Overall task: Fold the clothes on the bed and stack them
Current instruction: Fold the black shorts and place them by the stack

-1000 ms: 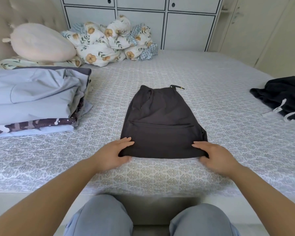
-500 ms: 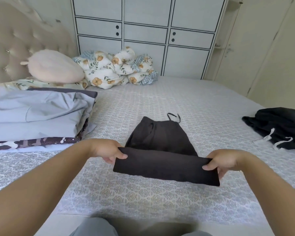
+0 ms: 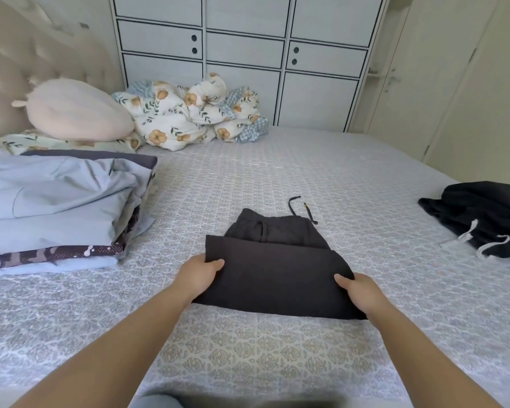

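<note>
Dark grey shorts (image 3: 274,272) lie on the bed (image 3: 277,178) in front of me, their lower half folded up over the waistband end, whose drawstring (image 3: 302,207) pokes out at the far side. My left hand (image 3: 199,275) grips the folded flap's left edge, thumb on top. My right hand (image 3: 358,291) grips its right edge the same way. A stack of folded clothes (image 3: 56,207), light blue on top with a camouflage piece below, sits at the left. A crumpled black garment (image 3: 483,216) with white drawstrings lies at the right.
A pink cushion (image 3: 77,110) and a bundled floral duvet (image 3: 189,113) lie at the head of the bed by the tufted headboard (image 3: 27,60). White cabinets (image 3: 248,54) stand behind. Patterned sheet stretches between the shorts and the near edge.
Both hands took hold of the shorts' near hem, lifted it and carried it away from me over the upper half. The camera tilted up.
</note>
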